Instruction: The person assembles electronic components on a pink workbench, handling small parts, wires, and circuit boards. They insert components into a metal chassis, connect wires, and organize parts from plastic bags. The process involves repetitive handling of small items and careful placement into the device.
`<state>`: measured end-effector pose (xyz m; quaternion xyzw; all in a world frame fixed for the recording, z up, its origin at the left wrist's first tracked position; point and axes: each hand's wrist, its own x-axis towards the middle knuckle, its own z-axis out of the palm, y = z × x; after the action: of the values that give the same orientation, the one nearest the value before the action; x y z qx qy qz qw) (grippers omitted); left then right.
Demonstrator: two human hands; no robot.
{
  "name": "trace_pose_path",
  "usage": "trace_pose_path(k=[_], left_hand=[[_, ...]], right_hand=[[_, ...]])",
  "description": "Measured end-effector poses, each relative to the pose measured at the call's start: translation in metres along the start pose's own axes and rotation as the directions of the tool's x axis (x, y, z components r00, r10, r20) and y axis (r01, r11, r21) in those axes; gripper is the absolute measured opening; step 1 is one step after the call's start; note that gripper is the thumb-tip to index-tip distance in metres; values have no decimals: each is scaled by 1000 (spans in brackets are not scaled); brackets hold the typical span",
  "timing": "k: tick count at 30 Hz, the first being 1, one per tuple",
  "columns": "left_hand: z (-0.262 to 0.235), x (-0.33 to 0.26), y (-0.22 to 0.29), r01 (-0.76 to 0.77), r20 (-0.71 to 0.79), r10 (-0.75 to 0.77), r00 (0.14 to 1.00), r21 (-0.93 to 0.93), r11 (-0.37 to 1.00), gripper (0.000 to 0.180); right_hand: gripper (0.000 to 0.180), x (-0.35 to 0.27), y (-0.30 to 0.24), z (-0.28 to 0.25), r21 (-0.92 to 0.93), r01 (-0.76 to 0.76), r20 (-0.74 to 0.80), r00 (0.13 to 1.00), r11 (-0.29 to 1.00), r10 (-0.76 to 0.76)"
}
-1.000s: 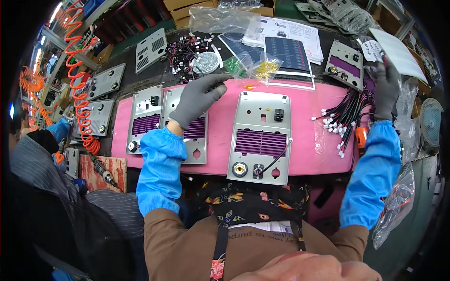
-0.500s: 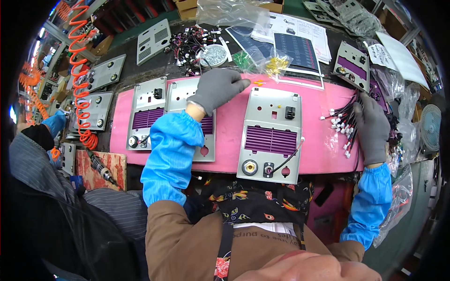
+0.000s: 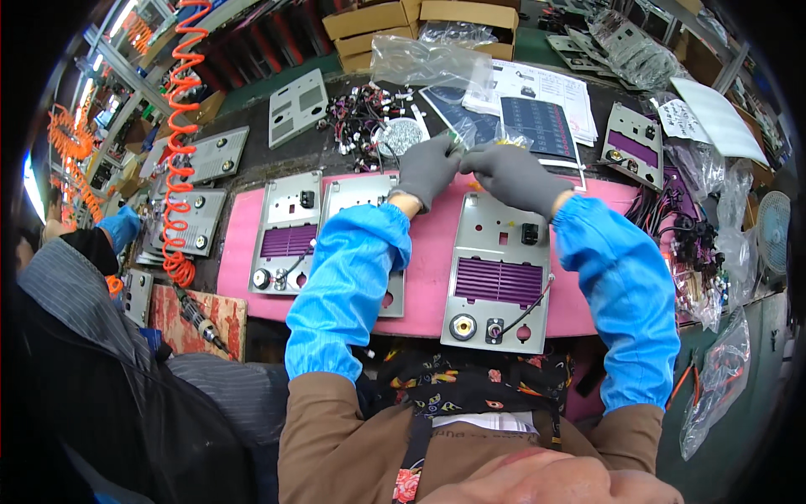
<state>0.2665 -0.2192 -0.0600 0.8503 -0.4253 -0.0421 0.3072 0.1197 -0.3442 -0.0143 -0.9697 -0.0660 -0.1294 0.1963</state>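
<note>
Both my gloved hands meet at the far edge of the pink mat [image 3: 420, 294], over small clear plastic bags. The fingers of my left hand [image 3: 426, 172] are closed beside a bag with green bits [image 3: 463, 131]. My right hand [image 3: 514, 176] has its fingers bent together close by, partly covering a bag with yellow bits [image 3: 512, 140]. What either hand pinches is too small to make out. Below them lies a grey metal panel [image 3: 462, 252] with a purple grille, a black socket, a brass-coloured round fitting and a short cable.
Two similar panels [image 3: 267, 220] lie left on the mat. Cable bundles [image 3: 676, 227] lie at the right. Beyond the mat are a dish of small metal parts [image 3: 398, 137], wiring [image 3: 357, 118] and papers [image 3: 546, 88]. A red coiled hose [image 3: 178, 160] hangs left, near a co-worker's blue-gloved hand [image 3: 120, 227].
My right hand has left the cable bundle at the right and come to the middle beside my left hand. The cables no longer spread over the mat's right part. The view has shifted slightly.
</note>
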Motion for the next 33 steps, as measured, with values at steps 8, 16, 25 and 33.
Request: trace_pose_path(k=[8,16,25,33], left_hand=[[4,-2,4,-93,-178,108,978,87,992,20],[14,2,-13,-42,-211,64,975,105,994,23],[12,3,-17,-57,-187,68,980,65,996,25],[7,3,-8,-42,-194,36,980,-27,999,25]], right_hand=[[17,39,28,38,-404,-177,79,971,897,227],[22,67,28,62,-449,-184,12,977,875,212],[25,62,23,54,-498,-162,115,961,852,251],[19,45,8,17,-359,-247,-35,967,900,251]])
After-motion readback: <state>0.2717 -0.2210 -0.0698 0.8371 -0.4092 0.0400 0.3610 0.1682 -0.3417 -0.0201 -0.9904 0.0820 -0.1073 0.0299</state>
